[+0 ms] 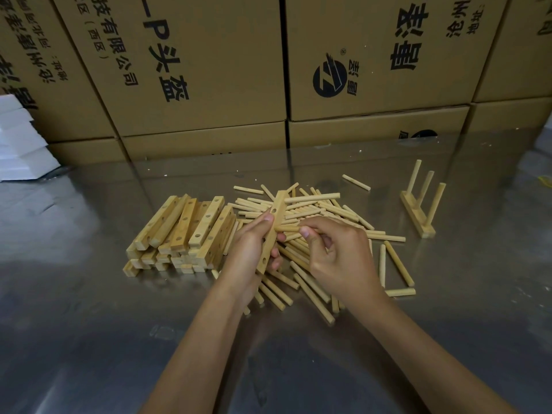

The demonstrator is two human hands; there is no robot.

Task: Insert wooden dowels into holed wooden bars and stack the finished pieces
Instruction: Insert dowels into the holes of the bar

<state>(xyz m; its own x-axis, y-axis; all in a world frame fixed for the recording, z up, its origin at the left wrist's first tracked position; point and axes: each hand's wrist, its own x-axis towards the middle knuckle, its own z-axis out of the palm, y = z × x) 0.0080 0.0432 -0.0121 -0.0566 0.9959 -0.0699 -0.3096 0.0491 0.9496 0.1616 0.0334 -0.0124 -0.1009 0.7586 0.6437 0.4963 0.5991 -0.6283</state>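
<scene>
Wooden holed bar (273, 231) gripped by left hand (251, 252); right hand (334, 255) pinches a dowel (286, 228), entering from three o'clock; next, push home.

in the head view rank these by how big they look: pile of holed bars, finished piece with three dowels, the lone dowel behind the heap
1. pile of holed bars, clearly largest
2. finished piece, with three upright dowels
3. lone dowel, smallest

All three lie at a similar distance on the table, so nearness hardly affects the order.

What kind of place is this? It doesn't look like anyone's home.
Probably a small factory or packing workshop: printed cardboard cartons are stacked along the back, the table is bare metal, and heaps of identical dowels and holed bars await hand assembly.
</scene>
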